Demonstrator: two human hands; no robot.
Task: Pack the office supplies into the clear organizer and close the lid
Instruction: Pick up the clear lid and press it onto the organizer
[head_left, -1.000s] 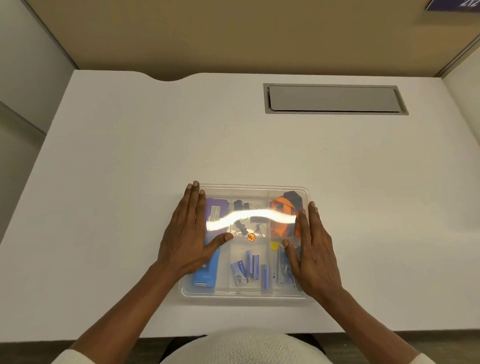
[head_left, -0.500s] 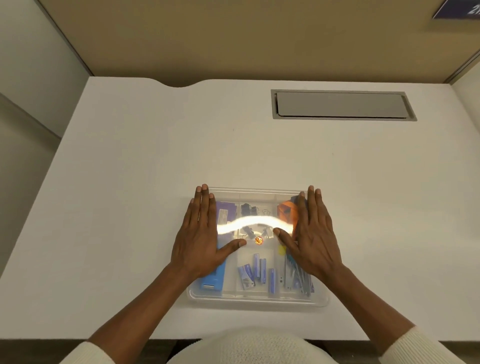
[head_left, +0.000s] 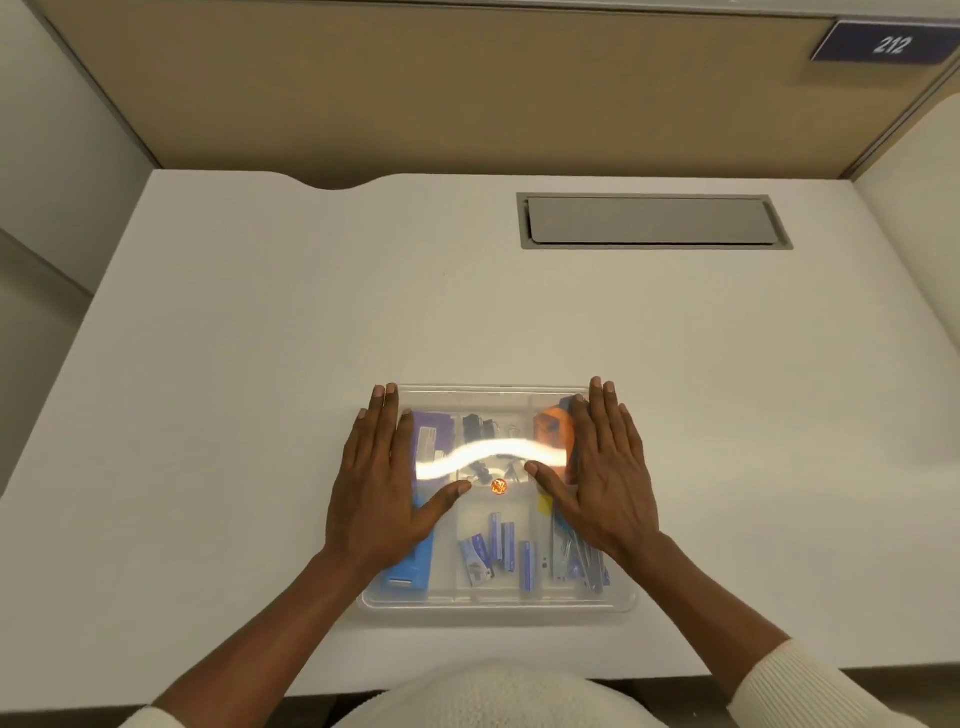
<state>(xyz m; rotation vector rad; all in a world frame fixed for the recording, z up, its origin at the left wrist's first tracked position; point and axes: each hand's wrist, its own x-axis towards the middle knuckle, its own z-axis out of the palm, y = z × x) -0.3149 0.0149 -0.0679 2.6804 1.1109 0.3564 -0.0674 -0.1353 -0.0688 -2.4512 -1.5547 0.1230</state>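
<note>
The clear organizer (head_left: 498, 600) sits on the white desk near its front edge with its lid down over the compartments. Through the lid I see a blue stapler (head_left: 410, 569) at front left, several blue staple boxes (head_left: 501, 545) in the middle, an orange item (head_left: 553, 428) at back right, a purple pack (head_left: 434, 436) at back left and dark binder clips (head_left: 475, 426). My left hand (head_left: 382, 480) lies flat on the lid's left side and my right hand (head_left: 605, 467) flat on its right side, fingers spread, holding nothing. A bright glare streak crosses the lid.
A grey cable hatch (head_left: 652, 222) is set into the desk at the back right. A tan partition wall (head_left: 415, 93) stands behind the desk, with a "212" sign (head_left: 885, 44) at top right. The desk's front edge (head_left: 156, 699) runs close below the organizer.
My right hand slid forward along the lid's right side toward the far edge. My left hand shifted slightly forward too. The camera view tilted up a little.
</note>
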